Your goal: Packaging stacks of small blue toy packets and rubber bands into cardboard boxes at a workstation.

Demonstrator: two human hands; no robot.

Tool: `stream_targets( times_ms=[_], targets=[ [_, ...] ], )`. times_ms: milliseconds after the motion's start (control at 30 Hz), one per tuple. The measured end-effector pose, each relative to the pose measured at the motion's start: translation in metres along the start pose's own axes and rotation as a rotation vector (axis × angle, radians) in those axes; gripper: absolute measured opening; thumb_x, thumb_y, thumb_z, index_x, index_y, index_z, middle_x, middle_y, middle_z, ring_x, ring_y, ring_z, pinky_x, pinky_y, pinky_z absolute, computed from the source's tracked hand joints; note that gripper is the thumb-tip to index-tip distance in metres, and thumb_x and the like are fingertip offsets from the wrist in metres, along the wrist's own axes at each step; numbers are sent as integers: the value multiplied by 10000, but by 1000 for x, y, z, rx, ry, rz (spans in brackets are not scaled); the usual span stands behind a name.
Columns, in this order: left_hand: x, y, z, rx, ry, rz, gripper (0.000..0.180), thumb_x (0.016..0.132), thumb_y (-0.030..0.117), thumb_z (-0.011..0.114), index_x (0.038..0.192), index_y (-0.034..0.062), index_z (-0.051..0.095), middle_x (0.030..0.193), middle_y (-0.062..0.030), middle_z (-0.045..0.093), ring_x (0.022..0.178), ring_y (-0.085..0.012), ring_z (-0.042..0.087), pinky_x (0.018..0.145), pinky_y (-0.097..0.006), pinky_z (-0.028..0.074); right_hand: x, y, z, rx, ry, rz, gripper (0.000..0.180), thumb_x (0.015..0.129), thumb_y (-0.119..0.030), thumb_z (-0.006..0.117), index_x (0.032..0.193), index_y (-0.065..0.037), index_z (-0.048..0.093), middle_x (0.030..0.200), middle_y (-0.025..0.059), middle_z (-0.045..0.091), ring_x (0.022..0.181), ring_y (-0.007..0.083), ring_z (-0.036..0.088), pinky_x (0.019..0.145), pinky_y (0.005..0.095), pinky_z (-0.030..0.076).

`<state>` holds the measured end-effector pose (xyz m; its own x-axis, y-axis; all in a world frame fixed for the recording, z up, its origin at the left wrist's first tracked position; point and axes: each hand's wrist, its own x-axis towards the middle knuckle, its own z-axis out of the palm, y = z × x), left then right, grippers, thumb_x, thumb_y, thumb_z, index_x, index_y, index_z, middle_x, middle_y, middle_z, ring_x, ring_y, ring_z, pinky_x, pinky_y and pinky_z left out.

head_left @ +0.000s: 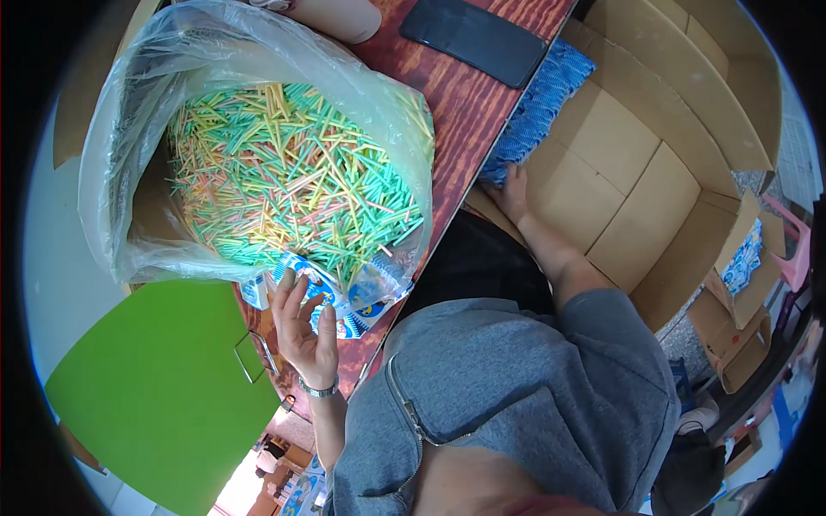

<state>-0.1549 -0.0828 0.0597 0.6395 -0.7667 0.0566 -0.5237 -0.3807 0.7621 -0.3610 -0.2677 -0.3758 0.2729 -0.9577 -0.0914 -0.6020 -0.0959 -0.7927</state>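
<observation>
A clear plastic bag (112,172) stands wide-mouthed at the left, full of thin pastel sticks (284,172) in green, yellow and pink. My left hand (308,340), with a metal band at the wrist, is open, its fingers apart, just in front of the bag. Under and beside its fingertips lie blue-and-white printed packets (370,320); whether it touches them I cannot tell. My right hand (509,196) reaches into a large cardboard box (594,193) and rests against the end of a row of blue patterned packets (538,103). Its fingers look spread, partly hidden.
A black phone (473,39) lies on the reddish wood-grain table (465,112), near a pale pink cylinder (340,17). At the lower left is a green board (155,387), with a wire handle (249,357) at its edge. Smaller cartons (740,344) and a pink chair (796,245) stand at the right.
</observation>
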Motion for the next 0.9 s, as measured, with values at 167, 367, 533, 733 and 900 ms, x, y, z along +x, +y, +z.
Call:
stream_targets(
  times_ms=[167,367,533,733,900],
  targets=[
    [1,-2,-1,9,-27,31,457,872,28,665,1309,-19,539,1428,-202,427,1226,-266,534,892,-344,550,6,-50,-43,-414,-435,243,921,702,-350,829,1396,-94,280,1313,214,424,1127,430,503,978,435,448],
    [0,1,0,13,-44,23,445,873,35,666,1298,-22,546,1428,-198,430,1220,-264,536,883,-339,552,6,4,-37,-154,-571,411,977,737,-449,790,1418,-5,249,1338,285,481,1182,442,533,992,452,456],
    [-5,-1,-3,-7,-19,12,446,866,34,675,1292,-17,554,1424,-197,435,1223,-260,534,882,-336,553,16,-16,1,-98,-469,444,965,750,-427,786,1417,11,244,1316,283,522,1152,400,578,973,436,471],
    [-1,-1,-6,-16,-36,45,453,854,20,686,1287,-17,557,1419,-196,441,1242,-262,523,887,-328,553,8,36,12,206,-343,297,953,730,-345,828,1411,16,268,1300,212,561,1125,315,600,942,392,483],
    [-19,-7,-18,19,45,16,447,850,18,688,1277,-19,564,1415,-196,445,1230,-263,533,887,-328,553,2,0,7,170,-425,657,883,774,-297,805,1429,16,303,1354,162,535,1191,266,552,998,360,432]
  ],
)
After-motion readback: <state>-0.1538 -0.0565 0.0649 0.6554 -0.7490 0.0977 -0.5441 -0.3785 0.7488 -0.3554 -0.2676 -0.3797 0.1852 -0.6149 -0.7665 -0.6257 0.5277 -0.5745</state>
